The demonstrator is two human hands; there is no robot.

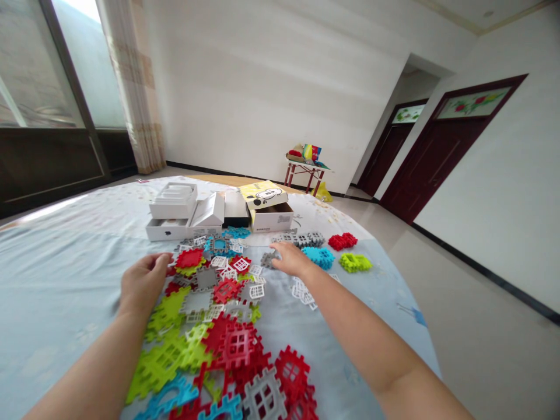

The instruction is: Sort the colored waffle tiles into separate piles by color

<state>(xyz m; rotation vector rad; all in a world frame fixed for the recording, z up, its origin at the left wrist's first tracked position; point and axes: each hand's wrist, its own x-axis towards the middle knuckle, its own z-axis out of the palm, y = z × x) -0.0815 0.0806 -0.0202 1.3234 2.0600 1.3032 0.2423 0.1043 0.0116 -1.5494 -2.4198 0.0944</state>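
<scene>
My left hand [144, 283] is at the left edge of a mixed heap of interlocking plastic building pieces. Its fingers are pressed together beside a red piece [189, 258]; whatever they hold is hidden. Across the heap, my right hand [289, 258] is low over the cloth, thumb and fingers closed at a grey building piece [268, 260] that they partly cover. Just beyond it lie a row of grey pieces [301, 239] and a blue stack [318, 258]. Lime pieces [164, 356], white window inserts [257, 291] and a grey window piece [264, 395] lie in the heap.
White boxes [172, 201] and a yellow-lidded box [265, 195] stand behind the heap. To the right are a red stack [343, 241], a lime stack [355, 262] and loose white inserts [303, 293]. A pale blue cloth [371, 326] covers the round table.
</scene>
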